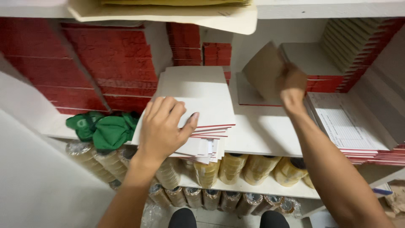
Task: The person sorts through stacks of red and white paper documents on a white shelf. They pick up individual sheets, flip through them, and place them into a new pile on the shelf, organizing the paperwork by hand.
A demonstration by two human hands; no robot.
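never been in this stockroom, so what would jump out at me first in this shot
The red-edged stacks filling the back of the shelf catch the eye first. In front of them the left hand rests flat on a fanned pile of white booklets, while the right hand lifts a brown card sheet. A green cloth lies at the left, with rolls of tape on the shelf below.
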